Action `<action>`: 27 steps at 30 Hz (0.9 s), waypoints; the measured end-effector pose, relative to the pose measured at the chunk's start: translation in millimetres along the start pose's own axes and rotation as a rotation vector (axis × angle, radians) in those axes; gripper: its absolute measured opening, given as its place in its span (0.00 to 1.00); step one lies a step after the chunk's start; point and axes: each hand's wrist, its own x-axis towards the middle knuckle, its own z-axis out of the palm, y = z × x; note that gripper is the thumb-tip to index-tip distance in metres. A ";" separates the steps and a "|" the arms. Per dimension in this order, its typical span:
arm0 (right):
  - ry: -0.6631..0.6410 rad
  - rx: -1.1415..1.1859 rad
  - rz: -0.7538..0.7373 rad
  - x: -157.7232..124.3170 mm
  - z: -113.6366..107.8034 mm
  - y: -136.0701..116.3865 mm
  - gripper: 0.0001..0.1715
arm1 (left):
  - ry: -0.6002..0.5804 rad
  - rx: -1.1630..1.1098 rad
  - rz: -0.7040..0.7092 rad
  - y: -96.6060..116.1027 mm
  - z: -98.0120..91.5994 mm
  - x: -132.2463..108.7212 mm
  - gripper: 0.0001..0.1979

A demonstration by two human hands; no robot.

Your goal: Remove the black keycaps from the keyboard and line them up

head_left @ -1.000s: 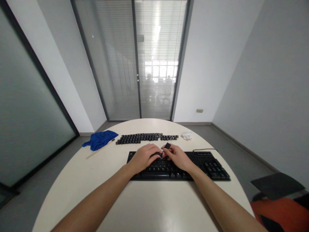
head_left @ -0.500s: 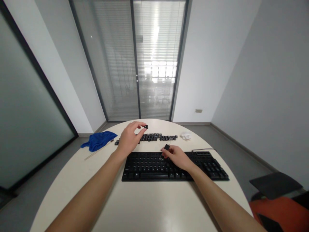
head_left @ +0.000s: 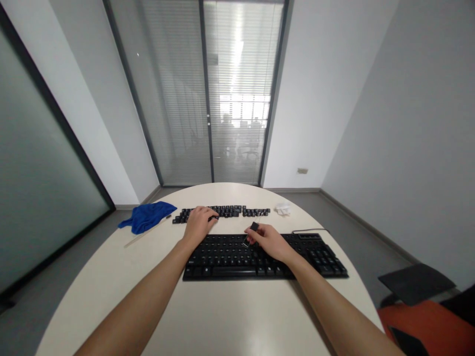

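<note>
My left hand point(head_left: 200, 222) is lowered at the near side of the rows of loose black keycaps point(head_left: 228, 211), its fingertips closed on a dark keycap point(head_left: 213, 217) at the table surface. Over the middle of the black keyboard point(head_left: 226, 272), my right hand point(head_left: 270, 241) pinches a small tool with a black handle point(head_left: 254, 226) and a thin wire end point(head_left: 245, 242). The wire end hangs just above the upper key rows. Many positions in those upper rows show no caps, while the bottom row has its keys.
A blue cloth point(head_left: 147, 217) lies at the far left of the round white table point(head_left: 111, 277), with a thin brush point(head_left: 148, 231) beside it. Crumpled white tissue point(head_left: 282, 209) sits at the back right. A red and black chair point(head_left: 426, 321) stands right of the table.
My left hand has come down from above the loose keycaps to the table, bringing the raised keycap down to their row. My right hand stays over the keyboard with the tool.
</note>
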 end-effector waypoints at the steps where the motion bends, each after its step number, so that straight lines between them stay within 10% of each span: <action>1: 0.000 0.003 0.000 0.1 0.1 0.3 0.24 | -0.001 0.003 -0.008 -0.3 0.9 0.3 0.07; 16: -0.024 0.026 -0.042 -1.7 -2.0 -1.3 0.24 | 0.041 -0.049 -0.049 3.8 -23.6 14.7 0.07; 27: -0.020 0.013 -0.039 -0.4 -1.4 0.7 0.24 | 0.014 0.049 -0.041 4.1 4.6 5.7 0.08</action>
